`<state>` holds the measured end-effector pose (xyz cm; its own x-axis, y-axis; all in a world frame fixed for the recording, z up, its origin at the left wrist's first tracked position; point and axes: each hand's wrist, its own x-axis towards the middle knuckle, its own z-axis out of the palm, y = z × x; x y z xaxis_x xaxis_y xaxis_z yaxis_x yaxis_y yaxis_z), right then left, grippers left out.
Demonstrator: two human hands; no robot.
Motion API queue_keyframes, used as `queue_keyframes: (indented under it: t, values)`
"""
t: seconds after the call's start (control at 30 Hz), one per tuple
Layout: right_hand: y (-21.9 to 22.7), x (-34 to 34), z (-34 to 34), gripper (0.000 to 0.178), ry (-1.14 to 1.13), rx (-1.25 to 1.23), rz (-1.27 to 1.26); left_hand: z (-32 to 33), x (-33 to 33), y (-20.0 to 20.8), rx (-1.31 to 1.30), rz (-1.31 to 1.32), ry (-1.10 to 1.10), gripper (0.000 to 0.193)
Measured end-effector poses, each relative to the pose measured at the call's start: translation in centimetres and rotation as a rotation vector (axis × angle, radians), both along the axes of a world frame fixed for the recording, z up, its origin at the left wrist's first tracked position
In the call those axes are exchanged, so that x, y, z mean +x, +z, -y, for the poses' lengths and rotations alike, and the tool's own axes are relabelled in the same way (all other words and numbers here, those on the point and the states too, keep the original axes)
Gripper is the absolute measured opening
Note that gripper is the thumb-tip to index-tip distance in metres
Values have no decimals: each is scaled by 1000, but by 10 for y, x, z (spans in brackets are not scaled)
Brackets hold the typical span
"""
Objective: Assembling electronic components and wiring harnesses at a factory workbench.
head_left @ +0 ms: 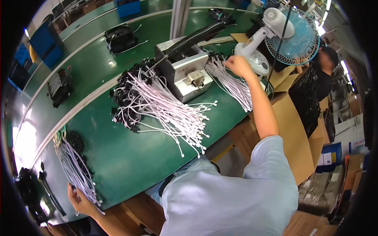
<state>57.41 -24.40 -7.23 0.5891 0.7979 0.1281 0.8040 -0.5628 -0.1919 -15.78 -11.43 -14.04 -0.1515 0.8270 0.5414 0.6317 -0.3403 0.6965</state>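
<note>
My right hand [239, 66] is raised over a bundle of white cables [232, 88] at the right end of the green bench, beside the fan's base. Its fingers are curled together; what lies between them, if anything, is too small to make out. At the lower left, my left hand [80, 201] is by the near end of another bundle of pale cables [75, 165] with dark ends. Its fingers are apart, with nothing plainly held. A large heap of white cables [169, 108] with black parts spreads across the middle. Behind it stands a grey metal machine [189, 74] with a small block on its front.
A white and blue fan [258, 59] stands at the bench's right end. Open cardboard boxes [289, 133] are below it. Black units [121, 38] lie on the far green surface beyond a pale rail [88, 98]. Another person [323, 74] is at the far right.
</note>
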Motion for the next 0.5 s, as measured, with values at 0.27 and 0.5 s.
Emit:
queue_keyframes:
  t: [0.27, 0.5]
  values:
    - [-42, 15, 0, 38, -237, -33, -56, 17, 78, 33, -326, 824, -446, 36]
    - [-22, -22, 0, 22, -120, -186, -79, 9, 106, 15, -530, 893, -590, 33]
